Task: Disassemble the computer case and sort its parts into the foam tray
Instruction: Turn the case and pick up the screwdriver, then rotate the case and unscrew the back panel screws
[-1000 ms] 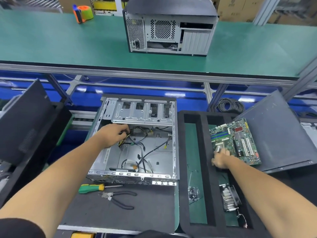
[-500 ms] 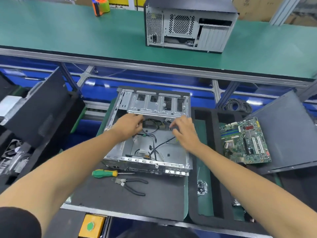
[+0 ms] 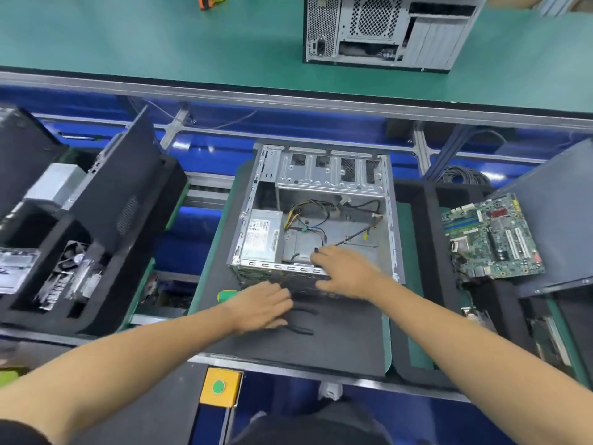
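Computer case (image 3: 324, 216) lies open, loose cables (image 3: 308, 220) and silver power supply (image 3: 261, 237) inside.

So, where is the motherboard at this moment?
In the head view the motherboard lies on the right, beyond the open case, partly on a grey panel over the foam tray.

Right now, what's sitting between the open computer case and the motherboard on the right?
In the head view, a black wall of the foam tray and a strip of its green floor lie between the open case and the motherboard; nothing else shows.
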The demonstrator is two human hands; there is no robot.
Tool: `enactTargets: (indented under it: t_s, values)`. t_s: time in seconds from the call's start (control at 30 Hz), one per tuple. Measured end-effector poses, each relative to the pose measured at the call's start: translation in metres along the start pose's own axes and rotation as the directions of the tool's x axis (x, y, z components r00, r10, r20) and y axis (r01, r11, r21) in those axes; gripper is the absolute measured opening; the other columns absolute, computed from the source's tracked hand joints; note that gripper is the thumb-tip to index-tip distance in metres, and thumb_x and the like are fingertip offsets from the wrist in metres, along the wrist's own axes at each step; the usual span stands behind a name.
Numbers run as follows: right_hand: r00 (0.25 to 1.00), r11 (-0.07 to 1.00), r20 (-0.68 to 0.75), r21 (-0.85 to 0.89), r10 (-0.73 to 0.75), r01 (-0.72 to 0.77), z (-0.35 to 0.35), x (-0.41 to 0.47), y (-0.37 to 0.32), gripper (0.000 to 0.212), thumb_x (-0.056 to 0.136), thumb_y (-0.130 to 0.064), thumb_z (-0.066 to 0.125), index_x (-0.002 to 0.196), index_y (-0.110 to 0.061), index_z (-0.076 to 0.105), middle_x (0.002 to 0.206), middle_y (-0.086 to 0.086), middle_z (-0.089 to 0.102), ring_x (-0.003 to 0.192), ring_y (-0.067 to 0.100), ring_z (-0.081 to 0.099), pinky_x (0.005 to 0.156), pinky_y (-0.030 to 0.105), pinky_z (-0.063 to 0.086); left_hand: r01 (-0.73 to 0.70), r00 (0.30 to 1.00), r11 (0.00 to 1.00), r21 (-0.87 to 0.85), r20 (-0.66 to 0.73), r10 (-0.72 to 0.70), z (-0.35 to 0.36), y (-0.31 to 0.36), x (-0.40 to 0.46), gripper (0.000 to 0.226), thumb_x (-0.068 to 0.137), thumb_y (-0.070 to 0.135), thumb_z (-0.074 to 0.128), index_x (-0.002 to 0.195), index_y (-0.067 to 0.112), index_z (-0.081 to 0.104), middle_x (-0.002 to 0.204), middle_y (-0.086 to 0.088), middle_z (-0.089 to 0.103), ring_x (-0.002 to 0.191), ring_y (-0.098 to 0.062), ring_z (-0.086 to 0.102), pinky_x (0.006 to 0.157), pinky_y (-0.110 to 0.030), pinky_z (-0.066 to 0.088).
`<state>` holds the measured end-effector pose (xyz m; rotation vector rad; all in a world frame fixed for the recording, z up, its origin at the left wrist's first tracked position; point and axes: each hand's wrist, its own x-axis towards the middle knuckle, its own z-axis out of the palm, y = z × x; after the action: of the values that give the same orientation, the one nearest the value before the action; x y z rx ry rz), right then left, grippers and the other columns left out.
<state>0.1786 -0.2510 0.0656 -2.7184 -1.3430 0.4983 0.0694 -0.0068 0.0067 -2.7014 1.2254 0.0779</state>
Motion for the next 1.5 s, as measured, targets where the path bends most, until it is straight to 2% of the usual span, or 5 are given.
enactTargets:
  t_s: [0.1, 0.33, 0.83, 1.1, 1.5]
  values:
    - [1.0, 0.999, 0.013, 0.045, 0.017, -0.018, -0.004, 0.0, -0.001, 0.036, 0.094, -0.038, 0.058, 0.12, -0.016, 0.051, 0.106, 0.002, 0.052, 0.1, 0.024, 0.05, 0.081, 0.044, 0.045, 0.225, 0.937, 0.972, -0.067, 0.287, -0.197, 0.026, -0.004, -0.019, 0.077, 0.103, 0.067, 0.026, 0.156, 0.012, 0.03, 0.142, -0.009, 0.045, 0.122, -0.028, 0.048, 0.103, -0.04, 0.039]
    - [0.996, 0.989, 0.04, 0.126, 0.079, -0.084, -0.006, 0.0, -0.003, 0.026, 0.093, -0.034, 0.057, 0.114, -0.024, 0.046, 0.099, -0.009, 0.045, 0.09, 0.016, 0.046, 0.07, 0.039, 0.044, 0.331, 0.941, 0.891, -0.311, 0.185, -0.285, 0.047, -0.009, -0.052, 0.057, 0.109, 0.038, 0.042, 0.161, 0.016, 0.029, 0.155, -0.01, 0.038, 0.14, -0.028, 0.039, 0.117, -0.037, 0.031]
    - [0.99, 0.943, 0.035, 0.302, 0.134, -0.139, -0.011, -0.002, -0.006, 0.067, 0.088, -0.03, 0.061, 0.146, -0.045, 0.032, 0.126, -0.009, 0.038, 0.098, 0.006, 0.05, 0.082, 0.039, 0.049, 0.522, 0.765, 0.72, -0.458, -0.121, -0.632, 0.042, 0.004, -0.11, 0.049, 0.101, 0.041, 0.055, 0.147, 0.026, 0.044, 0.111, 0.007, 0.048, 0.089, -0.017, 0.056, 0.054, -0.025, 0.041]
    - [0.992, 0.989, -0.082, 0.108, -0.095, 0.104, -0.008, 0.039, -0.042, 0.1, 0.082, -0.017, 0.067, 0.162, -0.041, 0.011, 0.171, -0.013, -0.002, 0.153, 0.017, 0.022, 0.107, 0.035, 0.038, 0.52, 0.639, 0.359, -0.776, 0.074, -0.765, 0.009, 0.042, -0.103, 0.033, 0.103, 0.063, 0.035, 0.132, 0.05, 0.042, 0.1, 0.027, 0.065, 0.083, 0.003, 0.066, 0.073, -0.027, 0.05]
    - [0.997, 0.982, -0.068, 0.177, -0.048, 0.059, -0.007, 0.035, -0.043, 0.102, 0.081, -0.012, 0.063, 0.156, -0.056, 0.01, 0.168, -0.026, -0.003, 0.092, 0.007, 0.059, 0.062, 0.014, 0.027, 0.444, 0.628, 0.337, -0.83, 0.02, -0.778, 0.004, 0.054, -0.093, 0.039, 0.108, 0.051, 0.035, 0.145, 0.063, 0.033, 0.114, 0.034, 0.062, 0.084, 0.006, 0.068, 0.079, -0.026, 0.053]
